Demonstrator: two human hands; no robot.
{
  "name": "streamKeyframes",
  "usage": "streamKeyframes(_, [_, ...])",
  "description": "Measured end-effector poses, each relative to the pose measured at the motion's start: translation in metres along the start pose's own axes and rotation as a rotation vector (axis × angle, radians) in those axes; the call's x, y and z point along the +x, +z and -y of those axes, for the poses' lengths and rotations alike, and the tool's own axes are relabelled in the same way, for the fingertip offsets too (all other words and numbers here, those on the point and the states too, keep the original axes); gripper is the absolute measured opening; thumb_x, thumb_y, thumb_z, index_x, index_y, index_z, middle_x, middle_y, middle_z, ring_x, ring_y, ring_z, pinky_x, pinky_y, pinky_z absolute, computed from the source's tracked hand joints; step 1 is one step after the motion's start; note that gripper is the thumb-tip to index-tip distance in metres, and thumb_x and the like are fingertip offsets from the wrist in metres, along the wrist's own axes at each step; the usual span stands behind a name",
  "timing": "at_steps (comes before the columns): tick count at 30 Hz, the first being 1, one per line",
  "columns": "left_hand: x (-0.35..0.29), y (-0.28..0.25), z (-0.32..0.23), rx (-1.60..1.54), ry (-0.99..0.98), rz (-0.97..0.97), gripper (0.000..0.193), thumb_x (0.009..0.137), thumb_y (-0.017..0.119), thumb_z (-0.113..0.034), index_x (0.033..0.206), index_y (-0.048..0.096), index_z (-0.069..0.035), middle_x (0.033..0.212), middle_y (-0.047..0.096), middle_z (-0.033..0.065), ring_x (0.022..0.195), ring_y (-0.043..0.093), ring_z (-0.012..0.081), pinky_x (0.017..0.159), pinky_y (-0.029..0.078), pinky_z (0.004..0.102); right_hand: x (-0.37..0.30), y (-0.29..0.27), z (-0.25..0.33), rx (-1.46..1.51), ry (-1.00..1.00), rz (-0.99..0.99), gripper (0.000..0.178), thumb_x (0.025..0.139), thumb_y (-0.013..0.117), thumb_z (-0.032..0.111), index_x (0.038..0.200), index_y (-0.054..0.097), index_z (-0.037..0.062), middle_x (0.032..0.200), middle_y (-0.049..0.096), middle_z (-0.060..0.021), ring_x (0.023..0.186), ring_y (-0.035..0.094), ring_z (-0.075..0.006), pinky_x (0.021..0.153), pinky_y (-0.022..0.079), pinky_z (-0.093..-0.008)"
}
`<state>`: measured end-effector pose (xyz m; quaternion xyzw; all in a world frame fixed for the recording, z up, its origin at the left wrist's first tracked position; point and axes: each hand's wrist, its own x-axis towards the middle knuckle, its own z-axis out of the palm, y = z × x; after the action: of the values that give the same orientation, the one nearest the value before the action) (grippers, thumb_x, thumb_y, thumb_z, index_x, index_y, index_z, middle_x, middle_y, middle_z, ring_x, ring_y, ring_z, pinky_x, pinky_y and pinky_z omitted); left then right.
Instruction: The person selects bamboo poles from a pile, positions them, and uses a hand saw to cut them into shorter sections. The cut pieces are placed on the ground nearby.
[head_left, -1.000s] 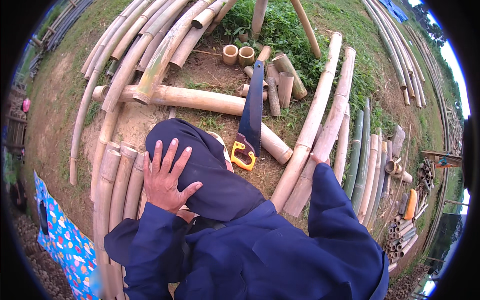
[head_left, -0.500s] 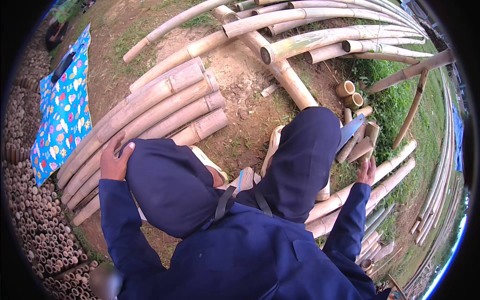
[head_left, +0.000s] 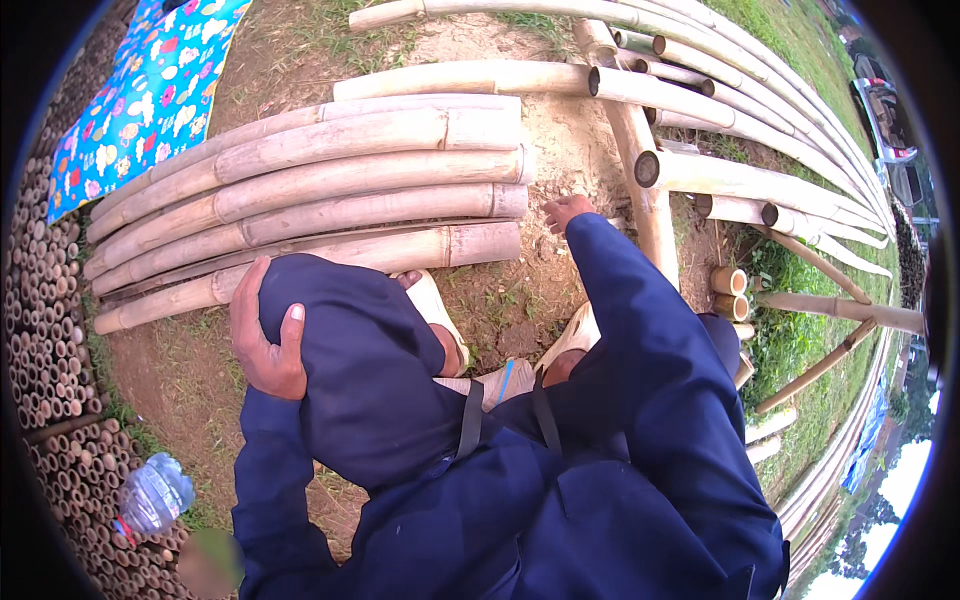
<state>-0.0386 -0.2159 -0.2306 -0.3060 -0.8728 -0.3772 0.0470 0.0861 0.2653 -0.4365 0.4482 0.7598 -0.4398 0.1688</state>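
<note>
My left hand point(head_left: 268, 340) rests on my left knee point(head_left: 330, 310), its thumb apart from the fingers, with nothing held. My right arm reaches forward over the right leg. Its hand point(head_left: 568, 212) is empty, fingers loosely spread, above bare soil just past the cut ends of several thick bamboo poles point(head_left: 370, 170) lying side by side in front of me. To the right of that hand a single bamboo beam point(head_left: 640, 190) runs away from me along the ground. Between my sandalled feet lies the end of a pale piece point(head_left: 505, 383) with a blue mark.
More bamboo poles point(head_left: 740, 180) rest on the beam at the far right. Short bamboo cups point(head_left: 728, 281) and propped sticks point(head_left: 840, 312) are at right. A blue patterned sheet point(head_left: 150, 95), stacked bamboo tubes point(head_left: 45, 320) and a clear plastic bottle point(head_left: 157, 492) lie at left.
My right hand has swung from the right side to the front, near the pole ends. My left hand stays at the knee. The view has turned left; the blue saw blade is out of sight.
</note>
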Motion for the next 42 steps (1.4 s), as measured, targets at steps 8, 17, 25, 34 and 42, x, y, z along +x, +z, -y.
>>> streamKeyframes(8, [0.008,-0.011,0.007,0.01,0.0,-0.05,0.054,0.091,0.07,-0.025,0.136,0.062,0.004,0.138,0.063,0.0235,0.128,0.059,0.0418,0.111,0.044,0.0471,0.051,0.113,-0.084,0.178,0.218,-0.032,0.055,0.1,0.064,0.049,0.124,0.071,0.0,0.101,0.077,-0.0167,0.07,0.074,-0.0234,0.061,0.057,-0.0375])
streamKeyframes(17, [0.01,0.0,0.006,-0.056,-0.057,-0.035,0.055,0.091,0.065,-0.024,0.137,0.062,0.005,0.139,0.063,0.0242,0.132,0.058,0.0401,0.116,0.042,0.0461,0.07,0.114,-0.081,0.24,0.162,-0.026,0.057,0.1,0.059,0.049,0.135,0.068,0.0043,0.115,0.075,-0.0197,0.081,0.072,-0.028,0.071,0.055,-0.0399])
streamKeyframes(25, [0.024,0.009,0.002,-0.073,-0.04,0.026,0.054,0.092,0.062,-0.026,0.137,0.062,0.005,0.14,0.063,0.0245,0.132,0.058,0.0395,0.116,0.041,0.0457,0.101,0.128,-0.1,-0.16,-0.093,-0.206,0.047,0.096,0.059,0.039,0.122,0.075,0.0031,0.124,0.072,-0.0253,0.122,0.066,-0.04,0.106,0.049,-0.045])
streamKeyframes(34, [0.021,0.003,0.006,-0.048,-0.051,-0.004,0.054,0.092,0.066,-0.027,0.134,0.063,0.005,0.136,0.065,0.0245,0.128,0.06,0.0407,0.113,0.044,0.0463,0.06,0.107,-0.044,0.396,0.265,-0.069,0.06,0.08,0.077,0.045,0.13,0.067,0.0139,0.118,0.072,-0.0092,0.098,0.07,-0.0229,0.079,0.051,-0.0435])
streamKeyframes(42, [0.03,0.002,0.003,-0.061,-0.012,-0.006,0.05,0.089,0.07,-0.027,0.13,0.066,0.002,0.13,0.066,0.0225,0.121,0.062,0.0413,0.108,0.046,0.0468,0.037,0.122,-0.066,0.728,-0.278,-0.421,0.033,0.083,0.089,0.029,0.086,0.068,0.004,0.079,0.069,-0.0064,0.069,0.059,-0.0124,0.067,0.047,-0.0294])
